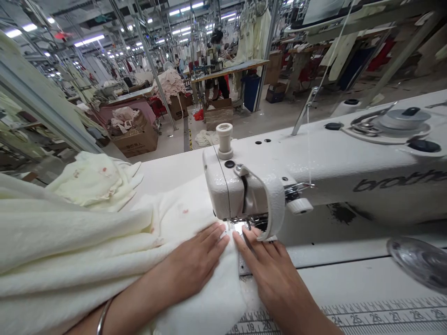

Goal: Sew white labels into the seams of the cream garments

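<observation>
My left hand lies flat, fingers stretched out, on a cream fabric that covers the left half of the table. My right hand rests flat beside it, fingers extended toward the needle area of a white sewing machine. Both sets of fingertips press the cloth just in front of the presser foot. A metal bangle sits on my left wrist.
A second heap of cream cloth with pink marks lies at the back left. A printed ruler runs along the table's front edge. A shiny metal disc sits at right. Cardboard boxes and a distant person stand beyond.
</observation>
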`<state>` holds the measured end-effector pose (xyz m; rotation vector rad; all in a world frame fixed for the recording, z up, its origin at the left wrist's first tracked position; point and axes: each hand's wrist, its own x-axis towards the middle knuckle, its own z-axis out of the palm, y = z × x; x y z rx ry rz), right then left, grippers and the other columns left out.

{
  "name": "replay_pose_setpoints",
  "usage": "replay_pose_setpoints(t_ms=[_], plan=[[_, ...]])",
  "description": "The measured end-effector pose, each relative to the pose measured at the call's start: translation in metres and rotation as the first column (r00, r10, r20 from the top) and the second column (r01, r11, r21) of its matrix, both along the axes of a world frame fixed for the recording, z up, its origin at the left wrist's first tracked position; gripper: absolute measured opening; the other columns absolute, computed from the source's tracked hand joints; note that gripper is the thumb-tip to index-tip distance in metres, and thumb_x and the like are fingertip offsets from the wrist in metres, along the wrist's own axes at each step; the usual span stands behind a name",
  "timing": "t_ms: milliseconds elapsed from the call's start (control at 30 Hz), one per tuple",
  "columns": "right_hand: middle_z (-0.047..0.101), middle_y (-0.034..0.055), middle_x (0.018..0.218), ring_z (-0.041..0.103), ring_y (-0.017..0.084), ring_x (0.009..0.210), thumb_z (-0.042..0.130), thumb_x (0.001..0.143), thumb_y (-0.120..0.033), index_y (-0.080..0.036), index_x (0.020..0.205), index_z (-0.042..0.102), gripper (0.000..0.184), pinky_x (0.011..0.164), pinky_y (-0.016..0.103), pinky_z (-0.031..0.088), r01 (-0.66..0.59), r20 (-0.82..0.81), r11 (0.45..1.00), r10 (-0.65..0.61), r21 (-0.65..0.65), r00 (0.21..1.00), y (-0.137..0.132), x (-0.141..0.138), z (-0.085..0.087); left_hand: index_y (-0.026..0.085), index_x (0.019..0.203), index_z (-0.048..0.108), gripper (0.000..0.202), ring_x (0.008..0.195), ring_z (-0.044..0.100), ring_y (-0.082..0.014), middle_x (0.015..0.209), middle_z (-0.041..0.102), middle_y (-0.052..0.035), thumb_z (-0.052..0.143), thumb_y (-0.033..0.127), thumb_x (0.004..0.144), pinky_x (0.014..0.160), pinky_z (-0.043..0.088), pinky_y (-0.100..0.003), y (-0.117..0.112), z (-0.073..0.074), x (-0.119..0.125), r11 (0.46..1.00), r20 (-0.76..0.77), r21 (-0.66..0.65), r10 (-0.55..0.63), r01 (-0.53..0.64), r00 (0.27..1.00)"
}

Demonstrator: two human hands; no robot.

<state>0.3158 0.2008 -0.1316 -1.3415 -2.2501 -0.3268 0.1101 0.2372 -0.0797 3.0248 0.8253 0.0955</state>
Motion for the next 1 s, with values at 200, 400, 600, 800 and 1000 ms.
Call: replay_pose_setpoints(t_ms=[200,400,600,800,1000], plan=[[0.061,0.0138,0.111,0.051,0.027,0.108,0.033,0.077,0.003,-0.011,0.122,0.056,0.052,0.086,0.041,0.040,0.009,-0.021,1.000,-0.009,-0.017,1.000,-0.002,-0.002,0.004,0.002,0.132,0.040,0.042,0.130,0.043,-0.0313,0.136,0.046,-0.0237,0.041,0.014,0.091,0.106,0.044,-0.044,0.001,0.003,0.001,0.999,-0.039,0.035,-0.017,0.019,0.999],[0.065,0.0103,0.101,0.053,0.025,0.104,0.032,0.078,0.005,-0.012,0.118,0.058,0.050,0.085,0.038,0.038,0.003,0.004,1.000,-0.003,0.030,1.000,0.002,0.001,0.004,0.004,0.128,0.043,0.037,0.126,0.048,-0.0294,0.130,0.051,-0.0212,0.040,0.015,0.093,0.104,0.046,-0.042,0.007,0.006,0.002,1.000,-0.039,0.000,-0.003,0.003,0.999],[0.066,0.0092,0.099,0.052,0.025,0.109,0.033,0.077,0.007,-0.012,0.119,0.058,0.053,0.088,0.038,0.041,0.031,-0.043,0.999,-0.030,0.020,0.999,0.004,0.002,-0.001,0.008,0.126,0.043,0.033,0.121,0.050,-0.0284,0.124,0.053,-0.0178,0.038,0.020,0.095,0.098,0.050,-0.043,0.020,0.004,0.003,0.993,-0.028,-0.091,0.070,-0.072,0.997],[0.059,0.0133,0.117,0.048,0.025,0.118,0.027,0.081,0.006,-0.014,0.124,0.056,0.055,0.088,0.038,0.048,0.025,-0.111,1.000,-0.027,-0.016,0.993,-0.003,0.004,0.004,0.010,0.120,0.046,0.028,0.123,0.047,-0.0291,0.124,0.051,-0.0169,0.036,0.021,0.096,0.098,0.050,-0.045,0.021,0.004,0.004,0.989,-0.040,-0.105,0.104,-0.107,0.994],[0.046,0.0140,0.136,0.040,0.027,0.128,0.026,0.086,0.003,-0.015,0.139,0.039,0.058,0.097,0.044,0.045,0.061,-0.069,0.997,-0.065,-0.058,0.996,-0.025,0.029,-0.016,0.007,0.124,0.044,0.033,0.121,0.050,-0.0285,0.125,0.052,-0.0178,0.034,0.021,0.096,0.100,0.050,-0.043,0.018,0.005,0.003,0.997,-0.030,-0.013,0.081,-0.082,0.996]])
